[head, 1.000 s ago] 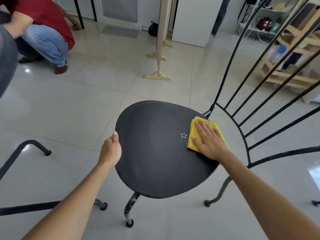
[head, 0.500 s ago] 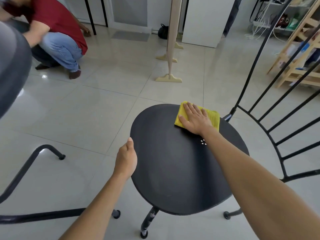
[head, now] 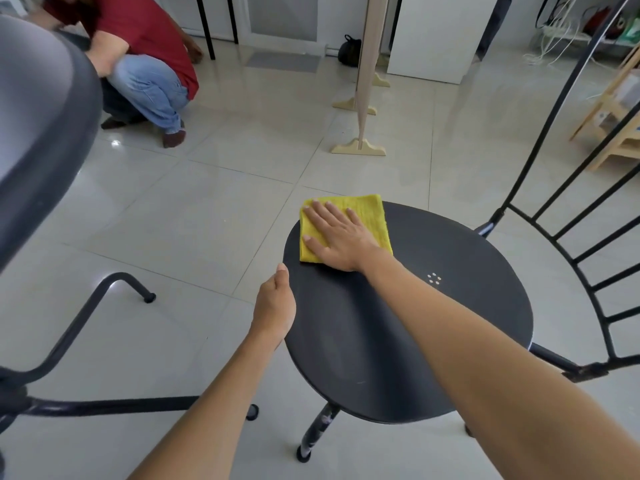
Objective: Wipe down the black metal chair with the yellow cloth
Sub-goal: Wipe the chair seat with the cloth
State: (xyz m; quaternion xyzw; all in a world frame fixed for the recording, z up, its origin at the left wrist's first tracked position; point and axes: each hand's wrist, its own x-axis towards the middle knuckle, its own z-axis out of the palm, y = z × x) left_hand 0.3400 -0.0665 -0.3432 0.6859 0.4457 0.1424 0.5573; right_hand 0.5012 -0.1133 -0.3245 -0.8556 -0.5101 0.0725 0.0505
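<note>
now the right hand [head: 341,239] presses flat, fingers spread, on the yellow cloth [head: 367,216] at the seat's [head: 398,341] far-left edge; the left hand [head: 275,304] grips its left rim.

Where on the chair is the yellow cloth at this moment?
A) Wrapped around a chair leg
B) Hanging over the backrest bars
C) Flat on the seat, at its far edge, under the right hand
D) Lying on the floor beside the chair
C: the yellow cloth lies flat at the far edge of the black seat, with the right hand pressed open on top of it.
</note>
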